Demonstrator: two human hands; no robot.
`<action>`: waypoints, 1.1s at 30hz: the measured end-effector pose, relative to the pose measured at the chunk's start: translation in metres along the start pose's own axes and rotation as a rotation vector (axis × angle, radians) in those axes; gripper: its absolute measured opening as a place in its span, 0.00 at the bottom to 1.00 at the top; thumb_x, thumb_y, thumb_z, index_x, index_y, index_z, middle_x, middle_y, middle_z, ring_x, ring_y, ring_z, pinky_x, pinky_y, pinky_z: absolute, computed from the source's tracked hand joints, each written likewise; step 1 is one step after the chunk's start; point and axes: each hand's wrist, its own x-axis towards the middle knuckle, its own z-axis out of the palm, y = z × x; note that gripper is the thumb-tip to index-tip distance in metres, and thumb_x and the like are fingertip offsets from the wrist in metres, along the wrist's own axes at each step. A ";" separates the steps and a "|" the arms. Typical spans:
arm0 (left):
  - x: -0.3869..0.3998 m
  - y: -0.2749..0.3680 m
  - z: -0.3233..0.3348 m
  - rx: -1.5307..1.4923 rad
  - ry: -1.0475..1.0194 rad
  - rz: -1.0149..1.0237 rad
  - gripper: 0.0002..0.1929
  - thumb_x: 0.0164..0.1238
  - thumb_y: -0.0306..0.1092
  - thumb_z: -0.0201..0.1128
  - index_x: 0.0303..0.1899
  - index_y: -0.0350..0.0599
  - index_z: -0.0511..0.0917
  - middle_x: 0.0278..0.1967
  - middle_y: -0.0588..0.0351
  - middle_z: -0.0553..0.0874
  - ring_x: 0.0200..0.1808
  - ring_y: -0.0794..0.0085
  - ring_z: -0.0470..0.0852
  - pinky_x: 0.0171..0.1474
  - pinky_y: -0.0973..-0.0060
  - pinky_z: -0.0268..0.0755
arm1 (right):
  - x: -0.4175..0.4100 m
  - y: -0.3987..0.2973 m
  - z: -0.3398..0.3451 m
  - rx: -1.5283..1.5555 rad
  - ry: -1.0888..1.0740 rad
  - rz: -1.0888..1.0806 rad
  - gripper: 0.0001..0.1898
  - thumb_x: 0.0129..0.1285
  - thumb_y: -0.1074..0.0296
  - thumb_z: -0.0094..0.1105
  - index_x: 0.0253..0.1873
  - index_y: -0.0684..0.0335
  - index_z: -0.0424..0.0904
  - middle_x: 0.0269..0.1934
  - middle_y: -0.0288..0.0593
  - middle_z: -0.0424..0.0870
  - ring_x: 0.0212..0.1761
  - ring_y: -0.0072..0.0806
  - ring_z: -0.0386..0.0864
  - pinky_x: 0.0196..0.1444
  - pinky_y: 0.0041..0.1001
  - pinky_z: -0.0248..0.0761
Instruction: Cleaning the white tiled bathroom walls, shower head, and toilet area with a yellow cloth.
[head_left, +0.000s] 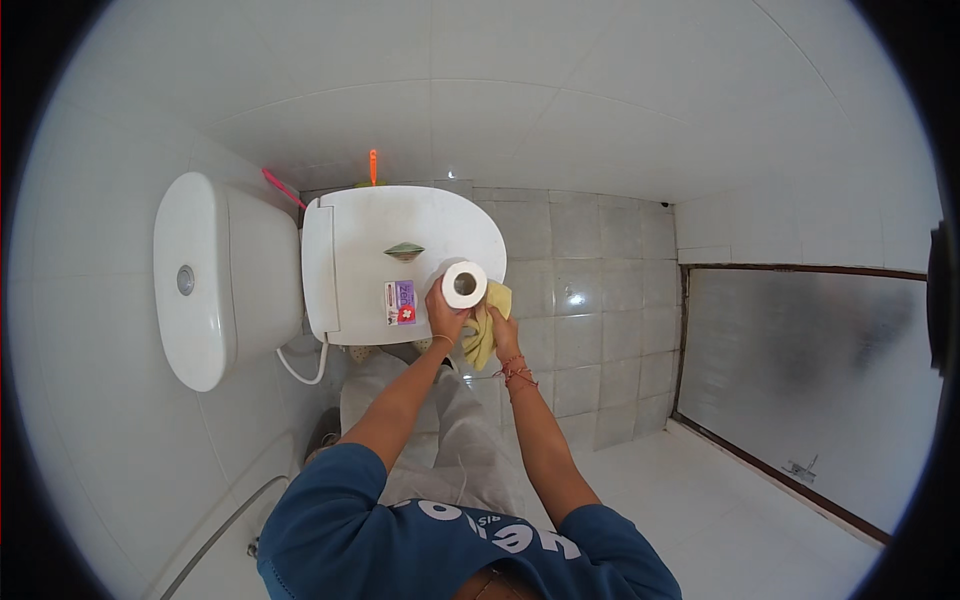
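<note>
A white toilet paper roll (475, 294) stands on end near the front of the closed white toilet lid (356, 225), its hollow core facing up. My left hand (445, 315) grips the roll's near left side. Bunched in my right hand (504, 330) is a yellow cloth (478, 346), which hangs past the lid's front edge close to the roll. To the left of my left hand lies a small purple and white box (400, 303) with a red flower and writing. Farther back on the lid is a small greenish pouch (404, 252), its contents unclear.
The toilet tank (262, 277) with its round flush button (185, 280) rises at left. Orange (373, 166) and pink (283, 187) handles stick up behind the toilet. A white hose (307, 379) curves below the tank; a frosted door (795, 375) stands at right beyond grey floor tiles (577, 285).
</note>
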 end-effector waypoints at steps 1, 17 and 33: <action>0.002 -0.011 -0.001 0.024 -0.019 -0.026 0.44 0.33 0.30 0.76 0.58 0.39 0.61 0.52 0.44 0.72 0.55 0.49 0.67 0.59 0.60 0.58 | -0.001 -0.001 0.000 -0.005 -0.004 -0.003 0.19 0.57 0.62 0.61 0.49 0.68 0.75 0.41 0.41 0.80 0.39 0.26 0.78 0.40 0.25 0.71; -0.052 0.112 -0.167 -1.182 -0.619 -0.868 0.22 0.67 0.50 0.51 0.53 0.43 0.71 0.46 0.57 0.79 0.46 0.77 0.79 0.47 0.76 0.72 | -0.162 -0.109 0.024 -0.122 -0.706 0.148 0.20 0.58 0.71 0.53 0.55 0.70 0.67 0.47 0.45 0.77 0.47 0.30 0.77 0.48 0.27 0.71; -0.053 0.137 -0.445 -0.804 0.553 -0.307 0.10 0.66 0.31 0.54 0.45 0.39 0.72 0.38 0.58 0.80 0.35 0.81 0.77 0.38 0.82 0.71 | -0.265 -0.123 0.296 -0.414 -1.351 0.181 0.23 0.68 0.54 0.42 0.56 0.69 0.68 0.51 0.44 0.76 0.49 0.27 0.75 0.53 0.25 0.67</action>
